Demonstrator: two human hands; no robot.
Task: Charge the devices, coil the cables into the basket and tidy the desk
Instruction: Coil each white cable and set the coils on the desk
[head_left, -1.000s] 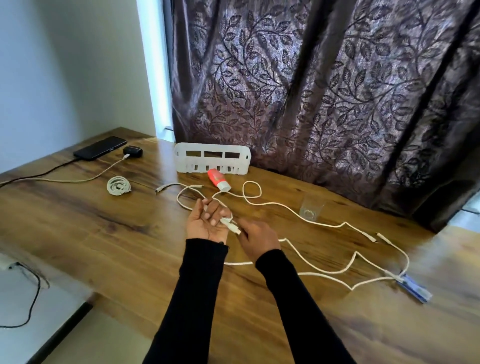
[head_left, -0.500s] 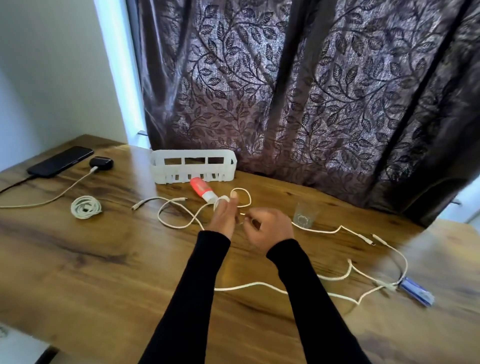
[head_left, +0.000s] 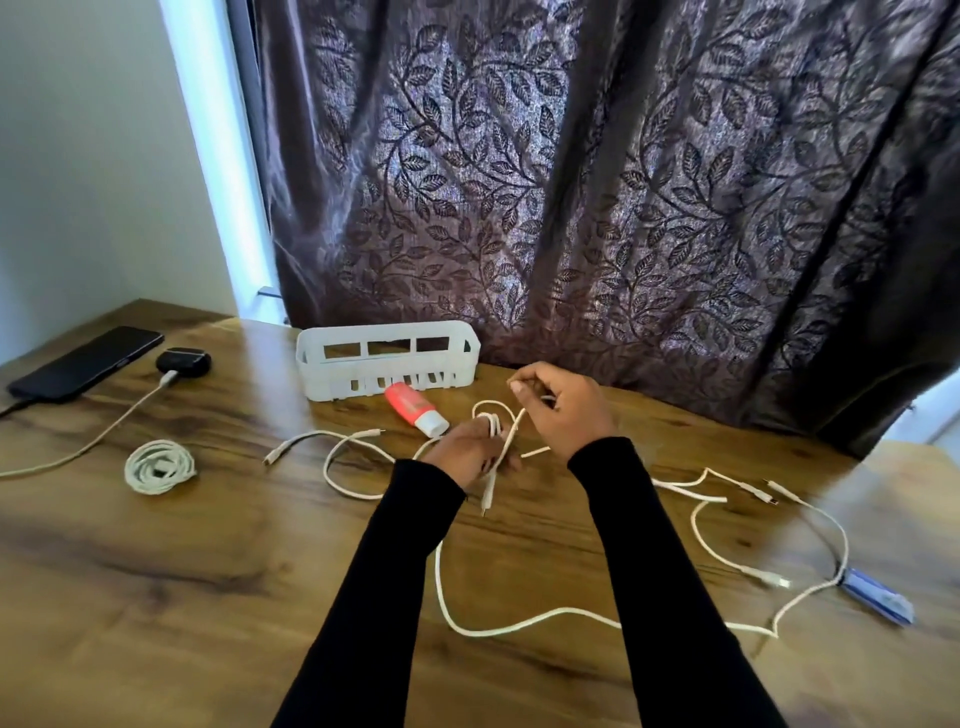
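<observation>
The right hand (head_left: 563, 410) is pinching the white cable (head_left: 511, 434) between thumb and curled fingers, lifted above the desk (head_left: 156, 571), and it is feeding a turn toward the left hand (head_left: 465, 449), whose fingers are taking 2 or so loops of that cable around them, a plug end dangling just below. Neither hand is slack; both are closed on the same cable. Outward from there, the rest of it is trailing in a long curve across the wood toward the person, and more loose white cables (head_left: 727, 499) are sprawling to the right by a blue item (head_left: 878, 603). The likely trouble: the trailing length is lying close to those others, so a pull could snag it or drag them along, and the loops could slip off the fingers if tension drops. The white basket (head_left: 387, 358) is waiting just behind, a pink tube (head_left: 413, 410) beside it. Far left, 1 coiled cable (head_left: 158, 465) is sitting finished, while the phone (head_left: 85, 361) and the earbud case (head_left: 183, 362) are plugged in.
</observation>
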